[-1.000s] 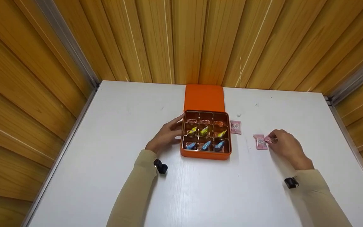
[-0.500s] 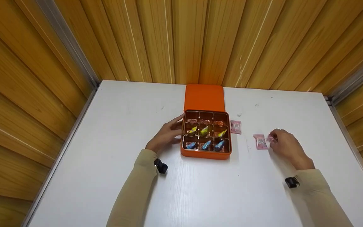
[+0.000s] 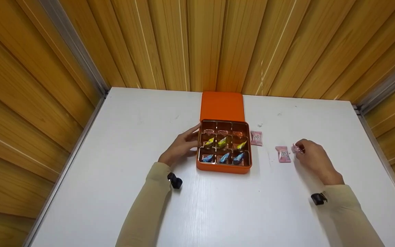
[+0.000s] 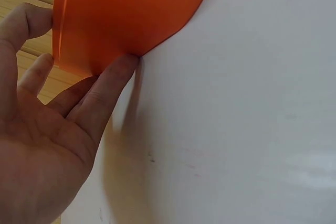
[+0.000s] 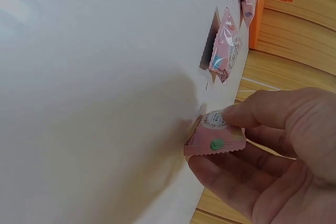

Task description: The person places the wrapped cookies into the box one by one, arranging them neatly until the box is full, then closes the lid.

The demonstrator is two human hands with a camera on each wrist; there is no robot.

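An orange tin box (image 3: 224, 168) with a gold nine-compartment insert stands on the white table. Its near row holds blue-wrapped candies (image 3: 224, 158) and its middle row yellow-wrapped candies (image 3: 222, 142); nothing lies in the far row. My left hand (image 3: 180, 148) touches the box's left wall with extended fingertips, seen against the orange side (image 4: 131, 14) in the left wrist view. Between thumb and fingers, my right hand (image 3: 315, 159) pinches a pink-wrapped candy (image 5: 215, 135) close over the table. Left of it lies a second pink candy (image 3: 283, 154).
Another pink candy (image 3: 256, 138) lies beside the box's right wall. The orange lid (image 3: 222, 105) is behind the box, near the table's back edge. Wood-patterned panels (image 3: 170, 44) enclose the back and both sides of the white table (image 3: 132, 137).
My right hand has shifted slightly right, drawing the pinched candy away from the one lying beside it and turning it. The left hand and the box have stayed put.
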